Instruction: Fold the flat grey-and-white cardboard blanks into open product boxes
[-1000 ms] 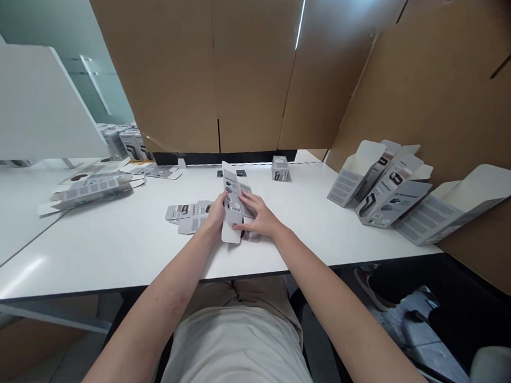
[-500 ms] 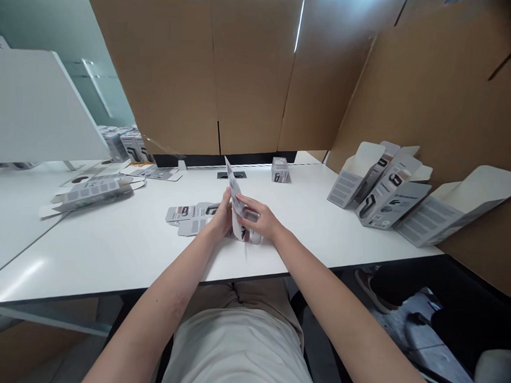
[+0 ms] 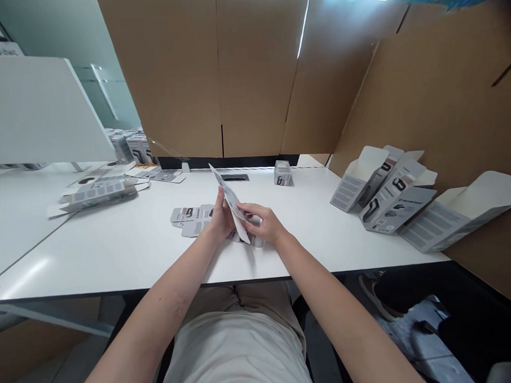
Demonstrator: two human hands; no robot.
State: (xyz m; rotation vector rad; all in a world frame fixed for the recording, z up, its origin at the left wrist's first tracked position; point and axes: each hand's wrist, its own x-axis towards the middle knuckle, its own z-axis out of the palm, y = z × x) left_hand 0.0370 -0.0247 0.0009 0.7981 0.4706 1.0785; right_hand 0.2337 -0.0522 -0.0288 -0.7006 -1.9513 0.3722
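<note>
We hold a flat carton blank (image 3: 232, 204) tilted just above the worktop (image 3: 130, 242), left hand (image 3: 221, 219) and right hand (image 3: 266, 223) both grasping it, seemingly mid-fold; next, squaring its panels open.

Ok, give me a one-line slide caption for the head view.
Both hands, left hand and right hand, hold a flat carton tilted above more flat cartons on a white table.

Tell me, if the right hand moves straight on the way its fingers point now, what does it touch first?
The right hand points left, and already grips the flat carton blank. Just beyond that comes the left hand, then probably the flat blanks on the table; depth is unclear.
</note>
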